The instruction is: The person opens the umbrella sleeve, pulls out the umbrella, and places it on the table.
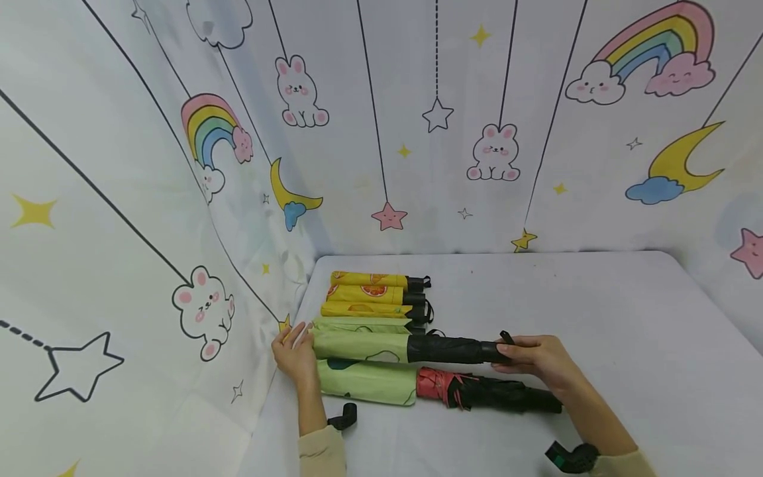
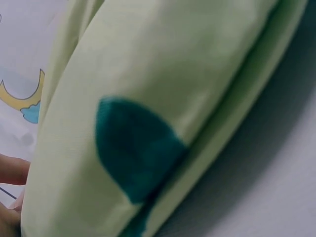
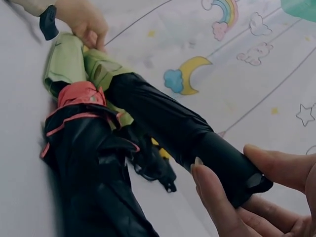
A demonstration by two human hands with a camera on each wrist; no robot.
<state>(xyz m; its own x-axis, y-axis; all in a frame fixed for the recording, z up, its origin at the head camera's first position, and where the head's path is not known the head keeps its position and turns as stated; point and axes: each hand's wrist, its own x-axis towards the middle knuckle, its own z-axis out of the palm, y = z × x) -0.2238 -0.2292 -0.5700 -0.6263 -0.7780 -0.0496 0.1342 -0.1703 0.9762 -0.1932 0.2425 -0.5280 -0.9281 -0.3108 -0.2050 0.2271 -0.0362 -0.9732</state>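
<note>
A folding umbrella [image 1: 444, 349] lies across between my hands, its left part inside a light green sleeve [image 1: 360, 346] and its black part bare. My right hand [image 1: 545, 361] pinches the black handle end between thumb and fingers, clearly so in the right wrist view. At the other end, my left hand [image 1: 297, 358] holds the sleeve's closed tip. Dark green leaf-like print [image 2: 136, 148] fills the middle of the left wrist view, where most of that hand is hidden. Just in front lies another umbrella [image 1: 501, 394], black with red trim, partly in a green sleeve [image 1: 366, 384].
Behind the held umbrella, another green-sleeved umbrella [image 1: 363, 322] and several yellow fruit-print umbrellas [image 1: 369, 281] lie in a row. The white table [image 1: 596, 305] meets a patterned cloth [image 1: 417, 185] at the back and left. Each wrist carries a black device [image 1: 575, 458].
</note>
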